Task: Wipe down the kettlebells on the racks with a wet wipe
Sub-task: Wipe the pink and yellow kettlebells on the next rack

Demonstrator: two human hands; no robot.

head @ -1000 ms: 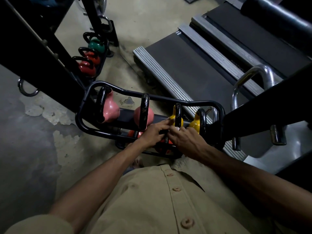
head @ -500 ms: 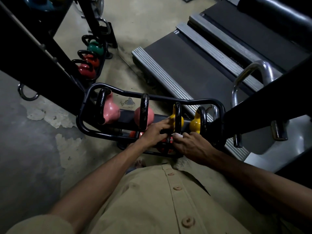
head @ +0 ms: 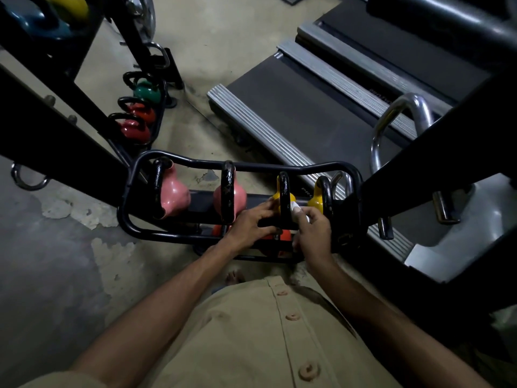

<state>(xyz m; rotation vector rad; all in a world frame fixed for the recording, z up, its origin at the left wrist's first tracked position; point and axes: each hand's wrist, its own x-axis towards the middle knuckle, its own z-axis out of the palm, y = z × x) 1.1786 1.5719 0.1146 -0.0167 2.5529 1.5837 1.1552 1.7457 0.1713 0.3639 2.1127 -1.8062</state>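
- Currently the step in hand is the wiping of one yellow kettlebell (head: 275, 198), third from the left end of the upper rack (head: 179, 158). It sits on the rack's shelf, between the front and rear rails.
- The left hand (head: 249, 222) grasps this kettlebell at its left side near the handle base, fingers curled, apparently to steady it.
- The right hand (head: 314, 233) pinches a white wet wipe (head: 296, 210) and presses it against the right side of the black handle (head: 284, 191), just inside the rack's front rail.
- Orientation: the kettlebell stands upright. Its long axis runs from the body up through the handle, toward the camera. The handle loop lies front to rear, across the rack's long rails.
- Next move, as judged: draw the wipe up over the top of the loop and down its far leg, then over the yellow body, with the left hand bracing against rocking.
- Remaining work, as judged: a second yellow kettlebell (head: 316, 201) stands at the rack's right end and two pink kettlebells (head: 174, 194) toward its left end. Whether any is already wiped cannot be told.
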